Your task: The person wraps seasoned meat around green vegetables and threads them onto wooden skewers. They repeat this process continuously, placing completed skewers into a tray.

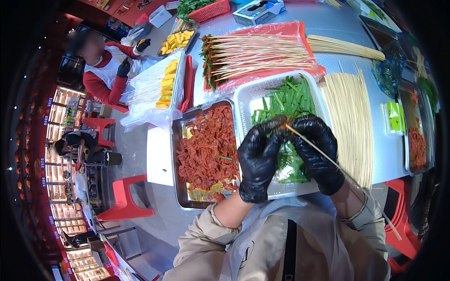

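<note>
Both my hands wear black gloves and meet over a white perforated basket (318, 89) of cut green leaf vegetable (297, 96). Between the fingers of my right hand (318, 154) runs a bamboo skewer (316, 147), slanting down past my right forearm. My left hand (260, 161) pinches a small reddish piece, seemingly meat (279, 121), at the skewer's upper end; the fingers partly hide it. Left of the basket, a steel tray (179, 186) holds red marinated meat strips (207, 147) with a few green bits.
Filled skewers (260, 54) lie on a red tray (300, 31) beyond the basket. Bare bamboo skewers (348, 123) lie at right, near a green packet (395, 117) and another meat tray (418, 137). A co-worker (105, 66) sits behind a tray of yellow-slice skewers (168, 84). Red stools (126, 198) stand left.
</note>
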{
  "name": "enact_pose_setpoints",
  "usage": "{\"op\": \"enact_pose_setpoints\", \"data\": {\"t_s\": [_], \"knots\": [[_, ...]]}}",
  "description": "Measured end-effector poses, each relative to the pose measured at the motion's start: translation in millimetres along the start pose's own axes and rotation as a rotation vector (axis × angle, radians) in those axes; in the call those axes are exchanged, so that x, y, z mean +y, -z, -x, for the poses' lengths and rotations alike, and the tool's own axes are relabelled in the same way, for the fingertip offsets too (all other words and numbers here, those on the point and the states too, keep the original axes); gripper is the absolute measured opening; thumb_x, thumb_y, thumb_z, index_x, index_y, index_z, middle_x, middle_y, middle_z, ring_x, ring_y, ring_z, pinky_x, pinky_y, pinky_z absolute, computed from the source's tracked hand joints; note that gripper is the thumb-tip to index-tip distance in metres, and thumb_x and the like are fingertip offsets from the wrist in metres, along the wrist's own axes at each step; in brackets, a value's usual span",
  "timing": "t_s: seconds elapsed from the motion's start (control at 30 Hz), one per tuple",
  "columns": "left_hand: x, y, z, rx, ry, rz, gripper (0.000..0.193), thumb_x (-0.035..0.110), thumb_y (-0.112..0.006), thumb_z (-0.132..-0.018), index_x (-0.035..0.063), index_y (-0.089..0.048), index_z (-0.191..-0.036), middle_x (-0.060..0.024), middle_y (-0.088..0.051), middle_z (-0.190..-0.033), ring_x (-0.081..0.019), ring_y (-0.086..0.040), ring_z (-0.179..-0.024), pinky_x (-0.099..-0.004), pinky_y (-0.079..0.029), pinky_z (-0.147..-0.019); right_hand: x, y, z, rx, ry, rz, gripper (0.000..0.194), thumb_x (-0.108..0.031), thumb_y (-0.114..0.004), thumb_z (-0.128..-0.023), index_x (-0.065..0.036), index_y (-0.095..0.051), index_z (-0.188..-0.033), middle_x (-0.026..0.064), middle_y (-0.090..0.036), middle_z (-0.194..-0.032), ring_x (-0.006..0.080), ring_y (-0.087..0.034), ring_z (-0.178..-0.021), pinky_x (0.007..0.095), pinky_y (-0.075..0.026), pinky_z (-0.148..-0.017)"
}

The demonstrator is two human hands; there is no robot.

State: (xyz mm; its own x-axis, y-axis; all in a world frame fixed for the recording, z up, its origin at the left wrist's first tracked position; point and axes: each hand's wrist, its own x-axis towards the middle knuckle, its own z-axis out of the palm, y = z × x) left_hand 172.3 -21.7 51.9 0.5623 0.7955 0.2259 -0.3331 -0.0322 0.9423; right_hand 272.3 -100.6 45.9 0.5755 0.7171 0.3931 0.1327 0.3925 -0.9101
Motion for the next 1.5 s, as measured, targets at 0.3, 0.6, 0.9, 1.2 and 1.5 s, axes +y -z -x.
{"op": "enact_pose_setpoints", "data": {"t_s": [0.3, 0.6, 0.9, 1.2, 1.5], "knots": [[-27.8, 66.9, -261.5, 0.223, -0.402, -0.428, 0.012, 0.000, -0.056, -0.078, -0.0002, -0.059, -0.090, -0.0043, -0.061, -0.078, -0.0099, -0.055, -0.067, -0.0232, -0.044, -0.062, 10.0, 40.9, -9.4, 0.087, -0.364, -0.110, 0.028, 0.004, -0.055, -0.078, -0.002, -0.050, -0.105, 0.0063, -0.055, -0.101, 0.0131, -0.054, -0.094, 0.0256, -0.044, -0.080], [-59.3, 86.5, -371.8, 0.413, -0.226, -1.478, 0.022, 0.026, -0.062, -0.070, 0.0082, -0.066, -0.082, -0.0140, -0.063, -0.081, -0.0306, -0.061, -0.077, -0.0388, -0.047, -0.070, 19.1, 83.9, -12.7, 0.171, -0.383, 0.212, 0.020, 0.006, -0.053, -0.077, -0.003, -0.056, -0.094, 0.0073, -0.054, -0.095, 0.0141, -0.054, -0.083, 0.0269, -0.043, -0.076], [-87.7, 127.2, -411.9, 0.236, -0.039, -1.830, 0.047, 0.051, -0.050, -0.076, 0.0125, -0.064, -0.098, -0.0134, -0.059, -0.104, -0.0310, -0.054, -0.101, -0.0406, -0.041, -0.085, 31.9, 88.2, -12.9, 0.268, -0.437, 0.066, 0.015, 0.006, -0.049, -0.078, 0.000, -0.053, -0.092, 0.0076, -0.057, -0.084, 0.0139, -0.055, -0.078, 0.0325, -0.040, -0.089], [-49.1, 120.3, -335.6, -0.007, -0.314, -1.465, 0.038, 0.041, -0.050, -0.074, 0.0072, -0.064, -0.080, -0.0177, -0.061, -0.080, -0.0373, -0.057, -0.080, -0.0412, -0.045, -0.073, 18.2, 79.4, 9.7, 0.192, -0.379, 0.154, 0.017, 0.007, -0.051, -0.080, 0.000, -0.056, -0.094, 0.0075, -0.057, -0.091, 0.0159, -0.055, -0.087, 0.0280, -0.043, -0.079], [6.0, 69.2, -90.9, 0.047, -0.027, -0.561, 0.021, 0.011, -0.060, -0.081, 0.0006, -0.059, -0.099, -0.0078, -0.063, -0.089, -0.0131, -0.057, -0.079, -0.0263, -0.045, -0.070, 15.9, 51.8, 12.7, -0.225, -0.192, 0.658, 0.014, 0.003, -0.054, -0.076, 0.000, -0.057, -0.090, 0.0139, -0.055, -0.080, 0.0264, -0.056, -0.073, 0.0294, -0.045, -0.064]]}}
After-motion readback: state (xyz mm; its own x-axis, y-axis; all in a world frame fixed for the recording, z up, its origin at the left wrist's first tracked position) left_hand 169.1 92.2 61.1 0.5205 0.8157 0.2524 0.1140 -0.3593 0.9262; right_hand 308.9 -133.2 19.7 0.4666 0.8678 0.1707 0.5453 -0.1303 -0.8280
